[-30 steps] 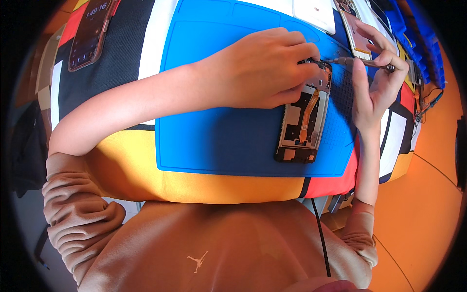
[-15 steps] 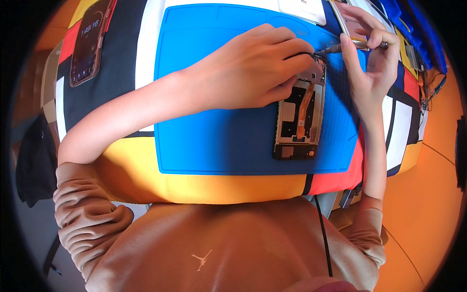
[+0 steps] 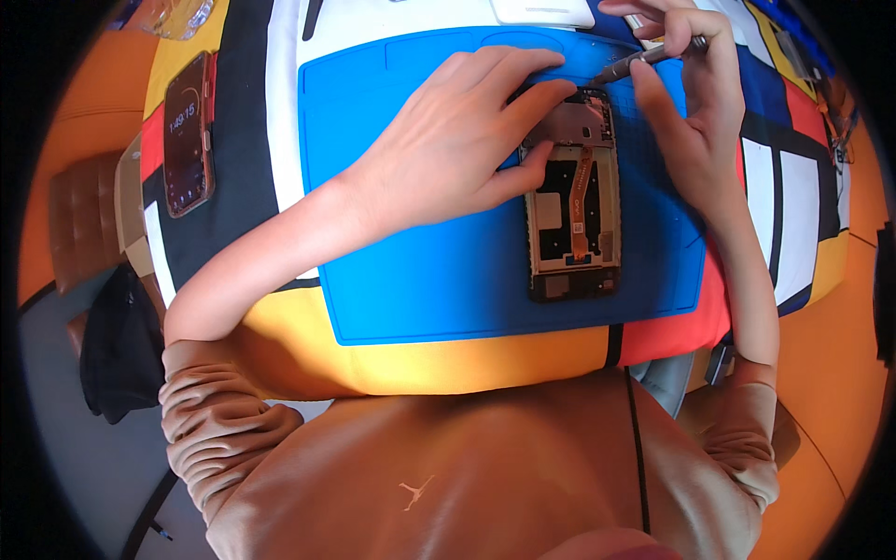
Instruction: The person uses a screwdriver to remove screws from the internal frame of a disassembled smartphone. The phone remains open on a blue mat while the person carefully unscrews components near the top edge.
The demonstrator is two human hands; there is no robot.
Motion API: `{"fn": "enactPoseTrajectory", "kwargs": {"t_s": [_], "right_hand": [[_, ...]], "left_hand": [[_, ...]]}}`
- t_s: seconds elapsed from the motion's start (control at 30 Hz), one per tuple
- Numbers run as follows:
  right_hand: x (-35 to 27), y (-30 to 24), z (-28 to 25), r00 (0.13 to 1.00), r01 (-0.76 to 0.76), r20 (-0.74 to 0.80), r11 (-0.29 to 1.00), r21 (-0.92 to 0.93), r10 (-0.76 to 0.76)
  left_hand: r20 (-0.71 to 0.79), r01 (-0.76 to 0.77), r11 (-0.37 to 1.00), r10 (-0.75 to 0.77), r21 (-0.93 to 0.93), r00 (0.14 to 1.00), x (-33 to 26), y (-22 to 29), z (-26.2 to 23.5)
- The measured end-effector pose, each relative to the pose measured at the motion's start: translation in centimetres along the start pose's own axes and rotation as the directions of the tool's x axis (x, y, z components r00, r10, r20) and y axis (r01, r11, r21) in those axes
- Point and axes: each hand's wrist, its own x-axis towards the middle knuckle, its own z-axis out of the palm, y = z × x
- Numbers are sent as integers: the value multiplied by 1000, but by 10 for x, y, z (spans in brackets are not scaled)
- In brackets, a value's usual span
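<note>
A smartphone with its back off [image 3: 599, 182] lies on the blue work mat [image 3: 420, 289], its metal plate, orange-brown ribbon cable and dark frame exposed. My left hand [image 3: 453, 140] is at its upper left, with the thumb on the left edge and the index fingertip near the top. The other fingers stretch above the mat. My right hand [image 3: 700, 121] is closed round a slim grey screwdriver [image 3: 635, 63], held slanting between thumb and fingers. Its tip points down at the phone's top edge; whether it touches a screw is too small to tell.
A phone with a lit screen [image 3: 189, 135] lies at the left on the colour-blocked cloth [image 3: 245, 121]. Past the mat's far edge is a white flat panel [image 3: 543, 11]. Clear plastic [image 3: 182, 17] sits at the far left corner. Wires [image 3: 843, 131] hang by the right edge.
My left fingers have spread and drawn back from the screwdriver tip. The screwdriver now slants more steeply in my right hand. The whole view has shifted slightly.
</note>
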Motion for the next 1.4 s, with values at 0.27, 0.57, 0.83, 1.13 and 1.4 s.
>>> {"fn": "enactPoseTrajectory", "kwargs": {"t_s": [0.27, 0.57, 0.83, 1.13, 1.4], "right_hand": [[-2, 0, 11, 993, -41, -117, 994, -106, 29], [-12, -1, 9, 984, 19, -174, 990, -141, -44], [-17, 14, 19, 856, -140, -443, 945, 296, 266], [-8, 5, 9, 711, -313, -536, 888, 339, 455], [-6, 6, 11, 714, -310, -560, 907, 285, 420]], "left_hand": [[-29, -62, 997, 63, 34, 998, 5, -2, -1], [-1, -43, 999, 43, 33, 999, 5, -2, -2], [17, -21, 1000, 21, 16, 1000, 5, -1, -3], [20, -22, 1000, 22, 18, 1000, 4, -3, -2], [12, -31, 999, 30, 25, 999, 4, -3, -1]]}}
